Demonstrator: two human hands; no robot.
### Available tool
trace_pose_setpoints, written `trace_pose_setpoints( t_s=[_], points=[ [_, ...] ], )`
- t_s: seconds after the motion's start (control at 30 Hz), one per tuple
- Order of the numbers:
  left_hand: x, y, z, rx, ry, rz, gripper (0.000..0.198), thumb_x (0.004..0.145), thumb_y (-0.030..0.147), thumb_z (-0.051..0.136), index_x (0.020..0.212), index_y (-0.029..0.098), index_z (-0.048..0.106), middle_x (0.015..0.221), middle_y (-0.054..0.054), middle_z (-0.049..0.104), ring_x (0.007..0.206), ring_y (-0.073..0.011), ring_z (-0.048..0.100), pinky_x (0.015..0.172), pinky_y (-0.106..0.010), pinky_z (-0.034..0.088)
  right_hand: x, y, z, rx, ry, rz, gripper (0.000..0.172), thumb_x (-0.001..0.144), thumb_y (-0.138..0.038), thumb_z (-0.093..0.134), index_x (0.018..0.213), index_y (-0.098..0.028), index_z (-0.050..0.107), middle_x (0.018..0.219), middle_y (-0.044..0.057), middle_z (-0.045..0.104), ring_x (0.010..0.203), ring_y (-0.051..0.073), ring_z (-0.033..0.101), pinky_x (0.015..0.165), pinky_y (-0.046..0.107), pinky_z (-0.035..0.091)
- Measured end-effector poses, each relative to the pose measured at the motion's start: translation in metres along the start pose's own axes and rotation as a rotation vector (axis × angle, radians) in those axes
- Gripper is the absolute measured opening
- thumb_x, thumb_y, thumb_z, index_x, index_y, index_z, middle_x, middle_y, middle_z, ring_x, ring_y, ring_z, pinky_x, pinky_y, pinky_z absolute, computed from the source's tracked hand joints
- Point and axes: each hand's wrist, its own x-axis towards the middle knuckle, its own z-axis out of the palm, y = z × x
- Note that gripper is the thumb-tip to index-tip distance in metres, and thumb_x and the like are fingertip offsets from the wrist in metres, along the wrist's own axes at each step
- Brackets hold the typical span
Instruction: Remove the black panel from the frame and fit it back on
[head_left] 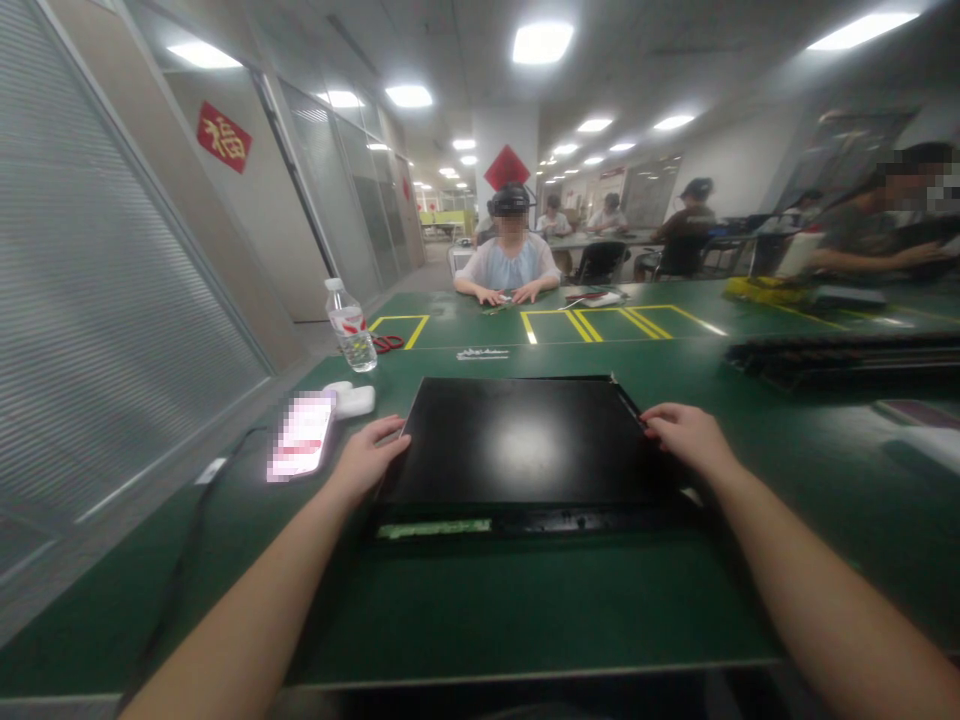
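Note:
A flat black display panel point(517, 440) lies on the green table point(525, 610) in front of me, with a thin green circuit strip point(433, 528) along its near edge. My left hand point(369, 456) rests against the panel's left edge, fingers curled around it. My right hand point(688, 434) holds the right edge, fingers bent over the rim.
A phone point(301, 436) and a small white case point(352, 399) lie to the left, with a water bottle point(349, 325) and red scissors point(388, 343) beyond. A stack of dark panels point(840, 358) sits at the right. A person point(510, 262) sits across the table; others work further back.

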Motion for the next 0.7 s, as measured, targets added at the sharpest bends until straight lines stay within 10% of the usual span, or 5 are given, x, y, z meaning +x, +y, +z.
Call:
trace_pose_setpoints(
  t_s=[0.7],
  points=[
    [0.002,-0.009,0.001,0.254,-0.137,0.076,0.039,0.063,0.040,0.076,0.092,0.013,0.079,0.140,-0.020,0.060,0.127,-0.0370,0.060,0.111,-0.045,0.045,0.004,0.002,0.000,0.091,0.030,0.019,0.035,0.075,-0.022,0.057,0.104,-0.017,0.075,0.074,0.005,0.075,0.052,0.015,0.063,0.059,0.027,0.049]
  ],
)
